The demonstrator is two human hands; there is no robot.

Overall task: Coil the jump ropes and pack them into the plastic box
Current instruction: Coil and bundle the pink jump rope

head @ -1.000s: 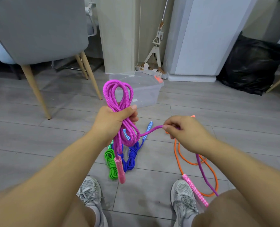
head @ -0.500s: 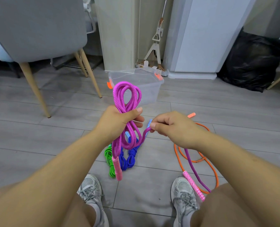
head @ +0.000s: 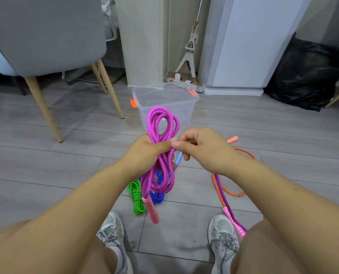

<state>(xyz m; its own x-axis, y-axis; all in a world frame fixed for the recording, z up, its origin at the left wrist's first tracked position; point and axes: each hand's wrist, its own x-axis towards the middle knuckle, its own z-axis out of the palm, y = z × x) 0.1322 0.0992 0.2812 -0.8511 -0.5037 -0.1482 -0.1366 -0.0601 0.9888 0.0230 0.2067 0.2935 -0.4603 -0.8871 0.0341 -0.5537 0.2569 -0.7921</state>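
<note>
My left hand grips a bundle of loops of the magenta jump rope, with loops sticking up above the fist and hanging below it. One pink handle dangles under the bundle. My right hand pinches the same rope right beside my left thumb. The rope's free end trails down to the floor, ending in a second pink patterned handle by my right shoe. The clear plastic box with orange latches stands open on the floor just behind the loops.
A coiled green rope and a coiled blue rope lie on the floor below my hands. A loose orange rope lies to the right. A grey chair stands at the left, a black bag at the right, a mop behind the box.
My right hand has slid left along the rope until it meets my left hand. The stretch of rope between the hands has closed up into another hanging loop.
</note>
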